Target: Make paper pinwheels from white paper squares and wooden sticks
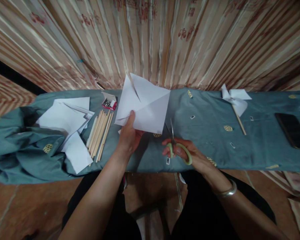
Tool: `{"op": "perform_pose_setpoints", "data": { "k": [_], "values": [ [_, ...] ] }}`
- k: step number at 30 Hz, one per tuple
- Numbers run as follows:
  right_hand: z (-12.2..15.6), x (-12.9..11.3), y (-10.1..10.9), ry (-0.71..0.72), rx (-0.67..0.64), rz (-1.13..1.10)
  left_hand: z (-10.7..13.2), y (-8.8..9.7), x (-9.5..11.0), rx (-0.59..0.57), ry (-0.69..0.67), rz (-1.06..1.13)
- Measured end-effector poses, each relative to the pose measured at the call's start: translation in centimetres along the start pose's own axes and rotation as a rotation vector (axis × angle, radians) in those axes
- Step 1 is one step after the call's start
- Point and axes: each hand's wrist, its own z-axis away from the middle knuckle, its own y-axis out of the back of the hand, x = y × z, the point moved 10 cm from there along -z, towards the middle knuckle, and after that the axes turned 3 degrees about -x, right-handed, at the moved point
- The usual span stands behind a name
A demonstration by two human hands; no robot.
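Observation:
My left hand (131, 135) grips a square sheet of white paper (150, 111) at its lower left edge, thumb on top. A slit runs inward from the sheet's upper left corner, and another cut shows near my thumb. A diagonal crease crosses the paper. In my right hand (182, 150) is a pair of scissors (173, 140) with pale green handles, fingers through the loops. Its blades point up, slightly apart, just beside the sheet's lower right corner. Whether they touch the paper edge is not plain; they look apart from it.
Left of the sheet lie several wooden sticks (100, 133), a small red box of metal pins (110, 102) and loose white papers (65, 116). Toward the right are a paper pinwheel (233, 98) on a stick and a black phone (292, 130). A curtain (150, 43) hangs behind the cloth-covered surface (204, 116).

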Motion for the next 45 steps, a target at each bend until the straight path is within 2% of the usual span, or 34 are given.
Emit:
{"op": "perform_pose_setpoints", "data": {
  "k": [2,5,11,17,26,31,36,45],
  "values": [
    [0.3,0.4,-0.9,-0.053,-0.086,0.009,-0.1,0.1,0.1,0.0,0.001,0.006],
    [0.6,0.8,-1.3,-0.088,-0.133,0.006,0.0,0.0,-0.1,0.006,0.017,0.004],
    [0.4,1.7,-1.4,-0.107,-0.125,-0.017,0.3,-0.1,-0.7,0.024,0.045,-0.018],
    [0.3,1.6,-1.1,-0.073,-0.09,-0.027,0.4,-0.2,-1.3,-0.004,0.07,0.005],
    [0.3,1.5,-1.2,-0.082,-0.093,-0.018,0.7,-0.2,-1.3,0.034,0.078,-0.026],
    [0.3,1.6,-1.2,-0.093,-0.106,0.061,0.6,-0.3,-1.3,0.003,0.072,-0.033],
    [0.2,1.2,-1.2,-0.067,-0.117,0.132,0.6,-0.1,-1.2,0.03,0.074,-0.02],
    [0.1,1.9,-1.3,-0.105,-0.117,0.102,0.7,-0.1,-1.1,0.051,0.085,0.055]
  ]
}}
